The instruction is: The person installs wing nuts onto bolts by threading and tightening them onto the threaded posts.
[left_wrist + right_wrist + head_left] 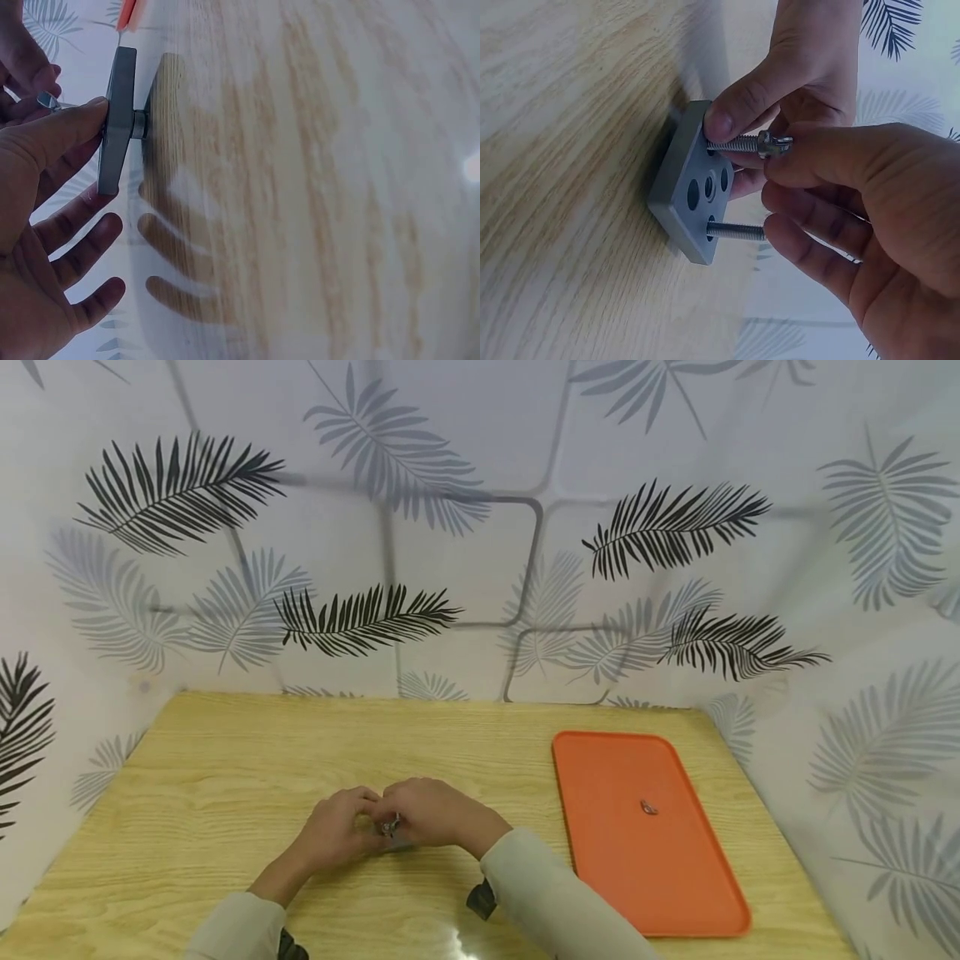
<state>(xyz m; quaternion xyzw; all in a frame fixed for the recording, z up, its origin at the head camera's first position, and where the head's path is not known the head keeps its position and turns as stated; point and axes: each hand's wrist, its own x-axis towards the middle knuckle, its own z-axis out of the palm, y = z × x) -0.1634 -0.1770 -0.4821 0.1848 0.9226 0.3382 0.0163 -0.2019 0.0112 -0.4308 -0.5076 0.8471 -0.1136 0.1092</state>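
Note:
A grey metal plate (684, 169) with several holes stands just off the wooden table on a short round foot (139, 124). My left hand (337, 831) grips its edge, thumb on the upper face. Two threaded rods rise from the plate. Near the left thumb, one rod (735, 142) carries a wing nut (769, 144) at its upper end, which my right hand (431, 810) pinches between thumb and forefinger. The other rod (735, 231) has no nut in sight, and its tip meets the right hand's lower fingertips.
An orange tray (615, 868) lies on the right side of the wooden table (247, 760). A small silvery metal piece (648, 807) sits inside it. Behind and beside the table hangs a pale leaf-patterned cloth (465, 560).

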